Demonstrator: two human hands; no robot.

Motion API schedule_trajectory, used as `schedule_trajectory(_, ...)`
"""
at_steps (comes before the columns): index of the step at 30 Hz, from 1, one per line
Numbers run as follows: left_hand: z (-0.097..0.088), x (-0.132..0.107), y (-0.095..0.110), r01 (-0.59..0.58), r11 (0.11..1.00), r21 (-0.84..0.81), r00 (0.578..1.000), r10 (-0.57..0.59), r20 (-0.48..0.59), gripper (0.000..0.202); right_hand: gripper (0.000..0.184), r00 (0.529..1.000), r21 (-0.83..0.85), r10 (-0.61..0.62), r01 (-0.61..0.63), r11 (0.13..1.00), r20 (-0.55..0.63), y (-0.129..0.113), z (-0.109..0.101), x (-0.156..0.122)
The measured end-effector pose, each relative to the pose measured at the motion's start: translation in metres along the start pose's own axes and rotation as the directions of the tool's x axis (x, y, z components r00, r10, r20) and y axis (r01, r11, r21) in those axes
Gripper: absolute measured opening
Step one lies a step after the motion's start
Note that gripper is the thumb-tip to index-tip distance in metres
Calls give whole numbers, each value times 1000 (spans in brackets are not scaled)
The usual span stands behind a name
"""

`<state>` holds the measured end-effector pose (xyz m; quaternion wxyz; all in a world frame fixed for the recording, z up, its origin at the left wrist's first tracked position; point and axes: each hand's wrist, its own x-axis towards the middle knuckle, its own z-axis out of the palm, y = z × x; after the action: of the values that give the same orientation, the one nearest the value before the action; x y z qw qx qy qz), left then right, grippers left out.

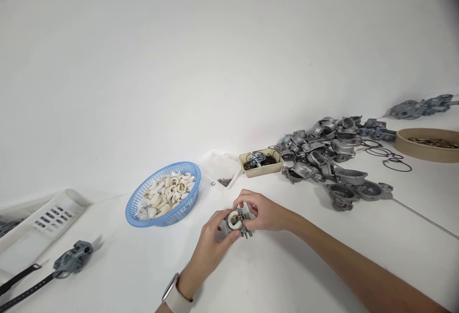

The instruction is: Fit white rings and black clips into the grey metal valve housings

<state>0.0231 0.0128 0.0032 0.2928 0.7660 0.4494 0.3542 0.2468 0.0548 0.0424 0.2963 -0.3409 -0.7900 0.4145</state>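
A small grey metal carburetor body (246, 227) lies on the white table with its open side up. A white C-shaped float (235, 220) sits in it, with brass parts showing in the middle. My left hand (214, 236) grips the carburetor from the left, thumb at the near edge and fingers at the far left. From the right, my right hand (260, 210) curls over the same carburetor, its index finger at the far edge and its thumb close to the float. Any small part between those right fingertips is hidden.
Behind my hands stand a blue basket (162, 222) of white floats, a bag (218, 162) with small pins and a cream tray (263, 171) of black rings. Metal bowls (322, 150) pile up at right, near a tan tub (423, 148). Another carburetor (73, 258) lies left.
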Motion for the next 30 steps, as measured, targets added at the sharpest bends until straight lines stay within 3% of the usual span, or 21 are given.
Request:
schedule_trajectory(6,0,0,2,-24,1000,-21,1000,24,-6,42,24,1000,-54,-1,1,999,-11,8,0,2)
schedule_trajectory(30,0,1,-1,-25,1000,-11,1000,25,2,44,21,999,-42,-10,8,999,-31,14,1,2)
